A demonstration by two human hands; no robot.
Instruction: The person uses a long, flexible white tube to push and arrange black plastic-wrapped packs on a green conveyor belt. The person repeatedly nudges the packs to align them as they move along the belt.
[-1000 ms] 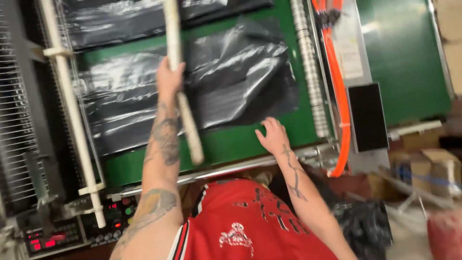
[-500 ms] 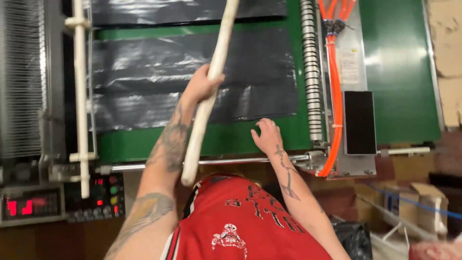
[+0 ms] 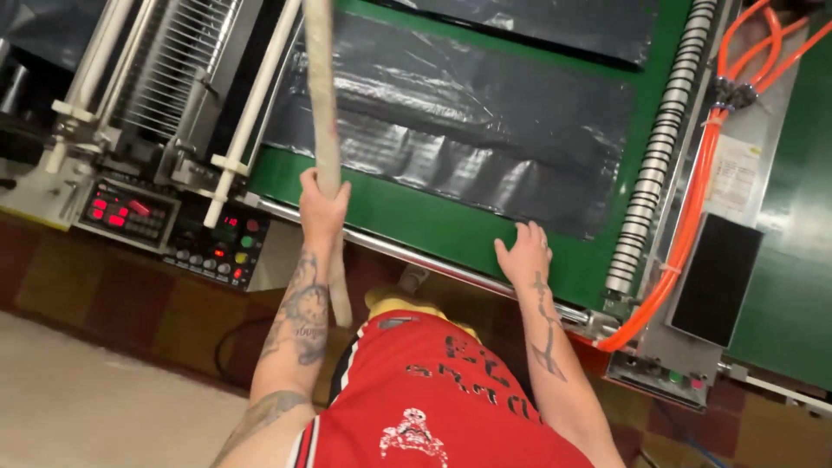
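My left hand [image 3: 322,206] is closed around a long pale wooden stick [image 3: 321,104] that runs up past the top of the frame and down beside my forearm. My right hand [image 3: 523,254] lies flat, fingers spread, on the front edge of a green conveyor belt [image 3: 416,217]. A sheet of black plastic film [image 3: 451,113] lies on the belt just beyond both hands, wrinkled along its near edge. I wear a red sleeveless jersey [image 3: 433,399].
A control panel [image 3: 169,227] with red displays and coloured buttons sits at the left. White rollers [image 3: 251,113] and a metal grille [image 3: 169,69] stand behind it. A ribbed roller [image 3: 659,156], orange hoses [image 3: 693,199] and a black box [image 3: 715,277] are at the right.
The view has tilted and moved closer to the machine. My left hand keeps its grip on the stick, now held nearer the belt's front edge; my right hand stays on the belt edge.
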